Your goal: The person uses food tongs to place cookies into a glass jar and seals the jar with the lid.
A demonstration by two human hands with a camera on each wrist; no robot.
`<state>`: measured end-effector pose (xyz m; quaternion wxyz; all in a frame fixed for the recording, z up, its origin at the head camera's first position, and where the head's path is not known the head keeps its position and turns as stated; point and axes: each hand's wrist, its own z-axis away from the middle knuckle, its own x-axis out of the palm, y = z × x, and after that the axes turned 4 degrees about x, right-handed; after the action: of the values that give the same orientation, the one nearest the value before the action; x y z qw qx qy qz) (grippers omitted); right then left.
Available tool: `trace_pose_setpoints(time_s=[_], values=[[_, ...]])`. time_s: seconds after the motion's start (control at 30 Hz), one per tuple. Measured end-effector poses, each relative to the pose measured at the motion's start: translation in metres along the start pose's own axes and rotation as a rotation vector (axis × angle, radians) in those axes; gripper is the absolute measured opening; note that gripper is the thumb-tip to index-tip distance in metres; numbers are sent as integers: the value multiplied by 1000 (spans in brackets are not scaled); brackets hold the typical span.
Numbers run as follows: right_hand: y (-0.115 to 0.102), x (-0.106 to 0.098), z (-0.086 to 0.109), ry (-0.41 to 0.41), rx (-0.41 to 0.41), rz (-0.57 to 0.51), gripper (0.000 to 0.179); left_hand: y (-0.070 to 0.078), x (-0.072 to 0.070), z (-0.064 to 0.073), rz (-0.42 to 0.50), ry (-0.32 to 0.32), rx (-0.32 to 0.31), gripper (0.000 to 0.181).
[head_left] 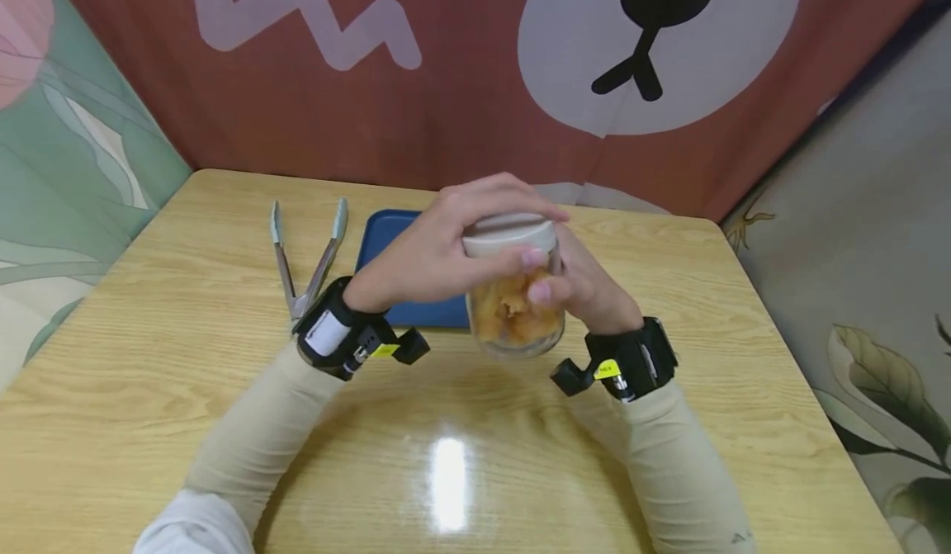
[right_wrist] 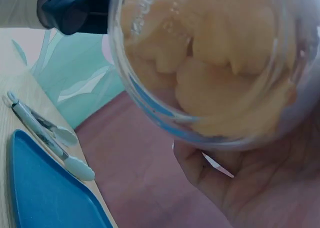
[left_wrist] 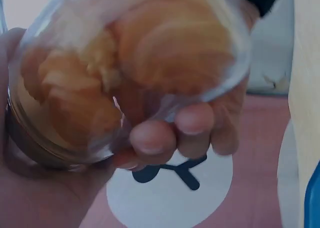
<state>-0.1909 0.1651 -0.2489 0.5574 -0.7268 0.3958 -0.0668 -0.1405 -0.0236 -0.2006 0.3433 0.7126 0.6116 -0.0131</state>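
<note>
A clear jar with a white lid is held up over the table, bottom tilted toward the head camera. Golden-brown pieces of food fill much of it. My left hand grips the lid from above, its thumb along the lid's near side. Around the jar's right side curls my right hand, thumb on the front of the glass. In the left wrist view, right-hand fingertips rest against the glass. The right wrist view shows the jar's base close up.
Behind the left forearm a blue tray lies on the wooden table. Metal tongs with pale tips lie spread at its left. A red-brown cloth with a bear face hangs along the table's back edge.
</note>
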Motion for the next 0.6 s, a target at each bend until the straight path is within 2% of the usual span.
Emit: trace_pose_setpoints(time_s=[0.1,0.27,0.43,0.6], values=[[5,-4,-3,58,19,-28,74,-5,-3,1,-107,51,-29,34],[16,-23,4,221,197,-10,65,-25,-12,6,-323,61,-61,40],[33,-46,13,352,291,138,73,-46,-17,13,-448,-14,-97,38],[49,-71,28,445,328,269,83,-51,-21,20,-498,-147,-180,41]])
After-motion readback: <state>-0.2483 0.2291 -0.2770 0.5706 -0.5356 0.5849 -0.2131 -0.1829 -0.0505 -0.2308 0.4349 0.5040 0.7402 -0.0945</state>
